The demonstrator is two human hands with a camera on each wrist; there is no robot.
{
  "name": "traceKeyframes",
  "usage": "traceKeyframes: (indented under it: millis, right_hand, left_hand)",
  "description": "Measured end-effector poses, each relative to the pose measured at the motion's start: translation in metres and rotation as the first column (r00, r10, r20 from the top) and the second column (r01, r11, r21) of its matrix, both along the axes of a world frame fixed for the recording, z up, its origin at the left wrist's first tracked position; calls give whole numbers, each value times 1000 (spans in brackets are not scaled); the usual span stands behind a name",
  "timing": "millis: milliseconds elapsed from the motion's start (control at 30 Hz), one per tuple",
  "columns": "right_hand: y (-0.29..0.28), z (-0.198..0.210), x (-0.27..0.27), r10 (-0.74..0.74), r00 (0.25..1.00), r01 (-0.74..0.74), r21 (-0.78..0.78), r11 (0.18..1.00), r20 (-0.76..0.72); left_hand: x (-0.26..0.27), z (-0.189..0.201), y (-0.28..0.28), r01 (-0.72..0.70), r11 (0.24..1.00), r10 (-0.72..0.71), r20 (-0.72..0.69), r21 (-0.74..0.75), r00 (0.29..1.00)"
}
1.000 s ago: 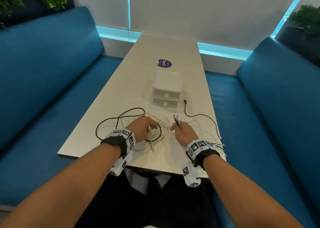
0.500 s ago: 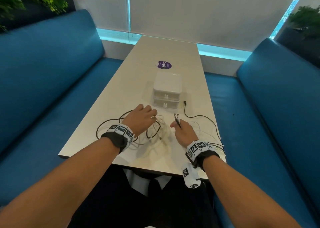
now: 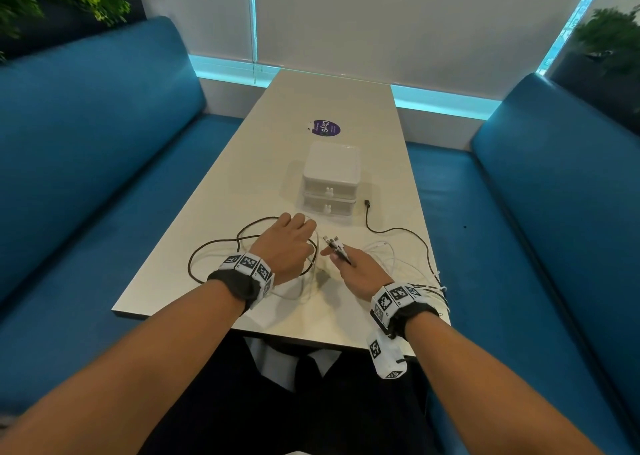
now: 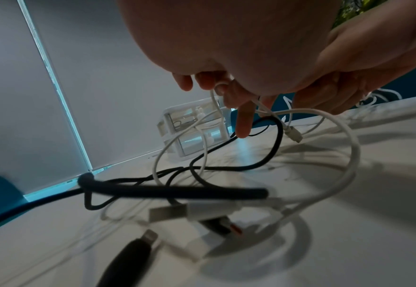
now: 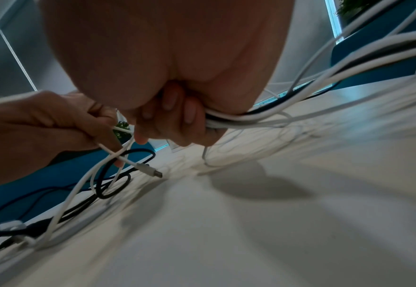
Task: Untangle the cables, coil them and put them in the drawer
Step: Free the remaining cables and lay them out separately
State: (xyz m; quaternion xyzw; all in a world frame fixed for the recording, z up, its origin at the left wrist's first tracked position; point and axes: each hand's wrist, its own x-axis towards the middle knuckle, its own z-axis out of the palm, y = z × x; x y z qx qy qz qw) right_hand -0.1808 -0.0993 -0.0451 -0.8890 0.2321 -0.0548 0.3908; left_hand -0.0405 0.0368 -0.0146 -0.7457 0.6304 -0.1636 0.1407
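The tangled cables (image 3: 221,257) are lying at lower centre on the table (image 3: 242,177). The left hand (image 3: 287,247) is pinching a white cable (image 4: 349,136); the right hand (image 3: 360,271) is gripping a cable bundle (image 5: 288,108). The drawer unit (image 3: 330,181) is sitting just above.

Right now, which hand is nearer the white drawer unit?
Left. The left hand reaches just short of the white drawer unit, by its front-left corner; the right hand sits further back, toward the near edge.

left hand (image 3: 287,247) hides its fingers | cables (image 3: 437,286) run off table's (image 3: 221,205) right edge | near plugs (image 4: 128,258) blurred
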Motion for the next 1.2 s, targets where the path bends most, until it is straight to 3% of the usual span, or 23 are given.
traceKeyframes:
  millis: [200, 333, 500, 767, 967, 1100, 1200]
  right_hand:
    - [0, 4, 0, 8, 1000, -8, 21, 1000, 23]
    - [-1, -3, 2, 61, 996, -67, -97, 993, -66]
    - [-4, -12, 7, -145, 989, 148, -119, 982, 33]
    - [-7, -1, 13, -366, 929, 370, -107, 923, 53]
    - [-7, 0, 13, -313, 949, 314, 34, 949, -27]
    - [-5, 1, 12, -314, 949, 315, 31, 949, -7]
    - [-6, -1, 11, -311, 950, 311, -34, 950, 5]
  left_hand:
    - [-4, -12, -8, -68, 997, 74, -146, 47, 986]
    - [-4, -20, -13, -153, 986, 168, -313, 72, 935]
    - [1, -25, -9, -258, 964, 265, -291, 60, 919]
    - [-12, -17, -12, -280, 960, 274, -278, 20, 921]
    - [-23, -11, -17, -267, 963, 262, -300, 24, 917]
    - [-26, -12, -17, -232, 972, 225, -447, 40, 866]
    - [-24, -18, -15, -223, 973, 156, -547, -58, 823]
